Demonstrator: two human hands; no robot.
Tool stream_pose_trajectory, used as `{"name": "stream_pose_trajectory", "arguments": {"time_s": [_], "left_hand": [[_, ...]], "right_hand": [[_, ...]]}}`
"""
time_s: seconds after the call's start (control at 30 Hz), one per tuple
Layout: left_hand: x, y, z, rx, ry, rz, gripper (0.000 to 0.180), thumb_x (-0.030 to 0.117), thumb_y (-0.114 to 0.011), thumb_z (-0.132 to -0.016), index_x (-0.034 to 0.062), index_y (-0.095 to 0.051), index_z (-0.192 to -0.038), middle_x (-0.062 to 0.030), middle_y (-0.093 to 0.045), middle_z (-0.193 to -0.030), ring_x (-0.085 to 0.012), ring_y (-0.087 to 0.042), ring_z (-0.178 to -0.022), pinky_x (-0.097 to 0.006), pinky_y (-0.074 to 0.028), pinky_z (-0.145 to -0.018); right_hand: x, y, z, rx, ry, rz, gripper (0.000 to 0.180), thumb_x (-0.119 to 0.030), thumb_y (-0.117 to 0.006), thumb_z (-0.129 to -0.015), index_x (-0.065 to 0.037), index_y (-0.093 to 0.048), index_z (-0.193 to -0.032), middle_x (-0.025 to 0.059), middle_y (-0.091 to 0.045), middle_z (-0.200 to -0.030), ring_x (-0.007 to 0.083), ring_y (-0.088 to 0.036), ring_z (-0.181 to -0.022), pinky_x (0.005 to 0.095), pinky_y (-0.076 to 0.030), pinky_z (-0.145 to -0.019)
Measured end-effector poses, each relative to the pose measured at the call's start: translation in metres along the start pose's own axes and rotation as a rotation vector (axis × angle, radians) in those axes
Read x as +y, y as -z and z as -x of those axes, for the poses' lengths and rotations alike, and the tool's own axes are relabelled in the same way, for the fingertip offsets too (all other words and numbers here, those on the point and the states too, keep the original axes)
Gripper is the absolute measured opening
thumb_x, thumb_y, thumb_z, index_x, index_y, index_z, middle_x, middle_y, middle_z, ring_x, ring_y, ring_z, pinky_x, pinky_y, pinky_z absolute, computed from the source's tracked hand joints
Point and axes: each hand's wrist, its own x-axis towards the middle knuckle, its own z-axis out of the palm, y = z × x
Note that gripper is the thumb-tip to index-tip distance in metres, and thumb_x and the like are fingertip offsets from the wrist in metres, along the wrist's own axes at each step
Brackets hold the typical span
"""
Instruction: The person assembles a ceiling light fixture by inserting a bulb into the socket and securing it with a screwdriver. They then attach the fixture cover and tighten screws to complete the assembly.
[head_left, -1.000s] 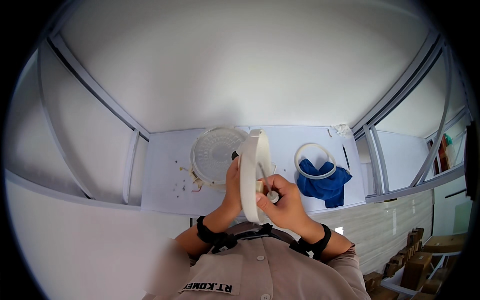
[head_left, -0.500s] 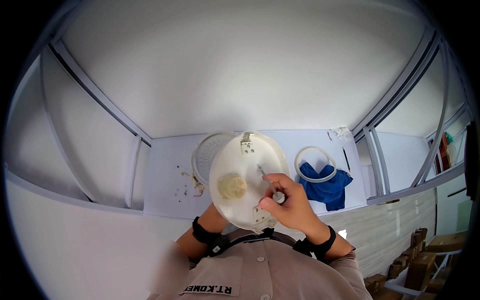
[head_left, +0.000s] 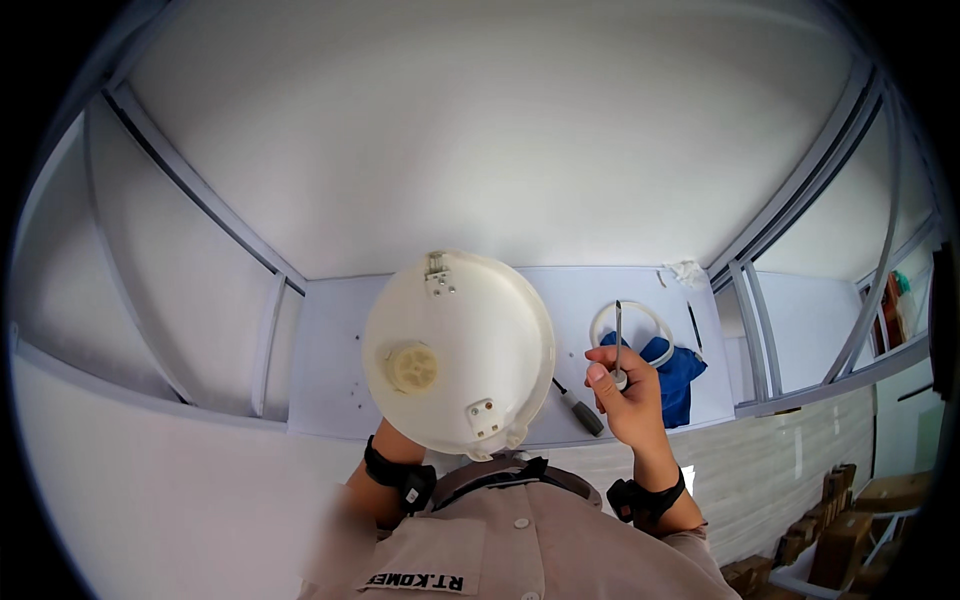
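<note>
2 screwdrivers (head_left: 619,338) | 1 cover (head_left: 490,330) | 1 ring (head_left: 596,325) | 1 cloth (head_left: 682,385) | 2 wristbands (head_left: 398,470)

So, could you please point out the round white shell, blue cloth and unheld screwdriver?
Round white shell (head_left: 468,335), head view: inner face.
Blue cloth (head_left: 679,388), head view: right part.
Unheld screwdriver (head_left: 583,414), head view: grey handle.

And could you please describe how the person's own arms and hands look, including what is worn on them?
The right hand wears no glove; the left hand is mostly hidden. Both wrists wear black bands, the left one bearing a small, dark, boxy unit. The taupe cloth sleeves end well above the bands.
</note>
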Motion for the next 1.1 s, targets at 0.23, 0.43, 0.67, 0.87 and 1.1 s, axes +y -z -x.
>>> {"name": "stream_pose_trajectory", "arguments": {"time_s": [0.23, 0.43, 0.67, 0.87, 1.1], "left_hand": [[0.008, 0.025, 0.003, 0.131, -0.137, -0.051, 0.042, 0.021, -0.066, -0.104, 0.0041, -0.054, -0.141, -0.0066, -0.069, -0.125, -0.0138, -0.068, -0.11, -0.03, -0.059, -0.089], [0.035, 0.058, 0.014, 0.281, -0.276, -0.106, 0.042, 0.021, -0.065, -0.105, 0.0044, -0.054, -0.142, -0.0063, -0.069, -0.125, -0.0137, -0.068, -0.11, -0.03, -0.059, -0.089], [0.079, 0.094, 0.035, 0.469, -0.452, -0.255, 0.042, 0.021, -0.063, -0.106, 0.0048, -0.052, -0.143, -0.006, -0.069, -0.126, -0.0136, -0.067, -0.111, -0.03, -0.059, -0.09], [0.048, 0.068, 0.021, 0.301, -0.632, -1.113, 0.042, 0.021, -0.062, -0.107, 0.0051, -0.052, -0.144, -0.0058, -0.068, -0.126, -0.0135, -0.067, -0.112, -0.03, -0.059, -0.09], [-0.02, -0.055, -0.02, 0.074, -0.199, -0.886, 0.037, 0.035, -0.057, -0.111, 0.0037, -0.054, -0.131, -0.0081, -0.068, -0.107, -0.0122, -0.062, -0.088, -0.03, -0.054, -0.076]], "right_hand": [[0.021, -0.002, -0.01, -0.018, -0.057, 0.002, 0.03, -0.026, -0.076, -0.1, 0.002, -0.073, -0.111, 0.0014, -0.066, -0.088, 0.0093, -0.056, -0.082, 0.0252, -0.048, -0.073], [0.033, -0.007, -0.016, -0.057, 0.015, 0.057, 0.034, -0.03, -0.074, -0.102, 0.001, -0.07, -0.115, 0.0017, -0.066, -0.08, 0.0047, -0.053, -0.056, 0.0218, -0.043, -0.051], [0.033, -0.006, -0.017, -0.077, -0.075, 0.036, 0.029, -0.026, -0.076, -0.1, 0.0, -0.072, -0.112, -0.0005, -0.064, -0.084, 0.0053, -0.052, -0.069, 0.0225, -0.044, -0.06], [0.012, -0.008, -0.012, -0.215, -0.1, -0.129, 0.03, -0.023, -0.076, -0.099, -0.001, -0.072, -0.119, 0.0013, -0.066, -0.091, 0.0081, -0.06, -0.078, 0.0236, -0.046, -0.064], [-0.023, 0.009, 0.012, -0.279, 0.201, -0.306, 0.055, -0.024, -0.08, -0.096, -0.002, -0.059, -0.142, 0.0083, -0.071, -0.114, 0.0148, -0.069, -0.104, 0.0242, -0.048, -0.066]]}}
